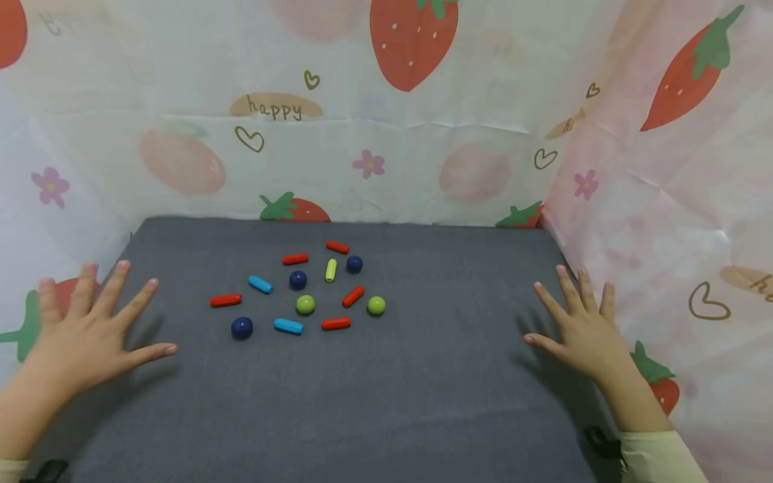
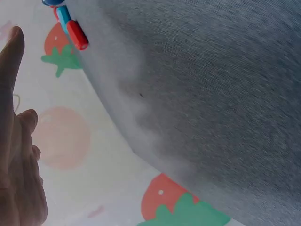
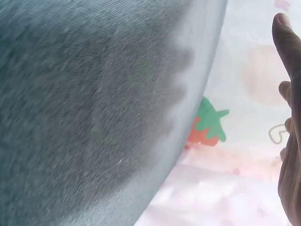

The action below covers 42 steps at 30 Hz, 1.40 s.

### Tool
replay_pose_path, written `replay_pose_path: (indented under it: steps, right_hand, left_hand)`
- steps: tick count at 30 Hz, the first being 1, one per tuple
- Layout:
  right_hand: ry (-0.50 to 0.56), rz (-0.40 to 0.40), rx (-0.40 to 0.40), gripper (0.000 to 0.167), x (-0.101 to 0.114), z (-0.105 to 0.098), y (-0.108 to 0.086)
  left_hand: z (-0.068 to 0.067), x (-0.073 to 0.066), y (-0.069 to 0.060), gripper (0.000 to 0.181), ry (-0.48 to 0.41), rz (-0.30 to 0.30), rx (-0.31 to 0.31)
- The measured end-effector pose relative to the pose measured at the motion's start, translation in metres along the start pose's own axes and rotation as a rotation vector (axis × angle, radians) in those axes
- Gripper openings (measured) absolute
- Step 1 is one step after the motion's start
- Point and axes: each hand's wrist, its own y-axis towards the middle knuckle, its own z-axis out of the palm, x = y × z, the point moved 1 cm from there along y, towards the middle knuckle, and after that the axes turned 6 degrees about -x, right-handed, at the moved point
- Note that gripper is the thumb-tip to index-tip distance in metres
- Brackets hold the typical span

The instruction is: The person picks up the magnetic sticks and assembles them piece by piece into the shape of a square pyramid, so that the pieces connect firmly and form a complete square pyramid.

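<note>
My left hand (image 1: 90, 332) is spread flat in the air over the left edge of the grey cloth, holding nothing. Over the right edge hovers my right hand (image 1: 582, 329), its fingers also spread and bare. Between them, left of the middle, lie small beads. Red tube beads (image 1: 226, 300), blue tube beads (image 1: 288, 327) and one yellow tube bead (image 1: 331, 270) are scattered among round dark blue beads (image 1: 242, 328) and round green beads (image 1: 305, 304). Nearest the left hand are a red tube bead and a dark blue round bead. In the left wrist view, a red tube bead (image 2: 76, 35) shows at the top.
The grey cloth (image 1: 410, 402) covers the table surface. A white curtain (image 1: 417, 154) printed with strawberries stands behind it, and a pinkish printed sheet (image 1: 664, 235) borders the right side. A pale sheet (image 1: 36, 134) hangs at the left.
</note>
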Motion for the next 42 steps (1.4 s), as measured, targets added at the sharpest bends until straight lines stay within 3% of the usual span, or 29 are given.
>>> replay_pose_path:
  steps: [4, 9, 19, 32, 42]
  right_hand:
    - [0.004, -0.016, -0.021, 0.100, 0.003, 0.001, 0.004]
    - [0.026, -0.019, -0.030, 0.097, 0.009, 0.001, 0.009]
    - [0.098, -0.028, -0.094, 0.094, 0.022, 0.000, 0.019]
    - [0.303, -0.005, -0.100, 0.091, 0.038, 0.001, 0.032]
    - [0.398, -0.011, -0.108, 0.089, 0.055, 0.005, 0.042]
  left_hand:
    - [-0.002, -0.009, 0.004, 0.119, -0.001, 0.008, -0.005]
    - [-0.005, -0.022, 0.010, 0.117, -0.067, 0.026, -0.017]
    - [-0.008, -0.040, 0.017, 0.116, -0.131, 0.095, -0.062]
    - [-0.014, -0.066, 0.035, 0.117, -0.271, 0.110, -0.082]
    - [-0.016, -0.093, 0.046, 0.117, -0.354, 0.174, -0.109]
